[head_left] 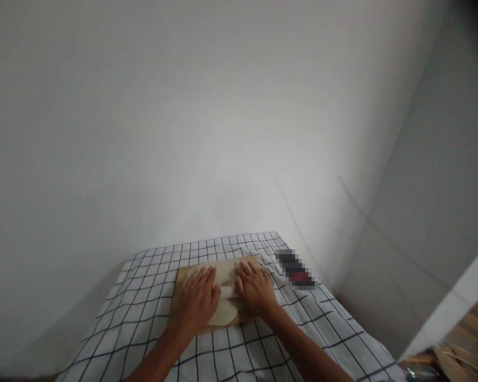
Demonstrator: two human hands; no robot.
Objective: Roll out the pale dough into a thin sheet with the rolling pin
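A wooden board (183, 280) lies on a table covered with a white cloth with black grid lines (143, 313). On the board is a flat, pale sheet of dough (223, 315). My left hand (199, 300) and my right hand (255, 286) lie palm down, fingers stretched out, on a pale rolling pin (228, 291) that crosses the dough between them. Only a short piece of the pin shows between the hands.
A blurred dark and red object (297, 269) lies on the cloth at the right of the board. A plain white wall stands right behind the table and a second wall closes the corner on the right. Wooden pieces (462, 350) show at the lower right.
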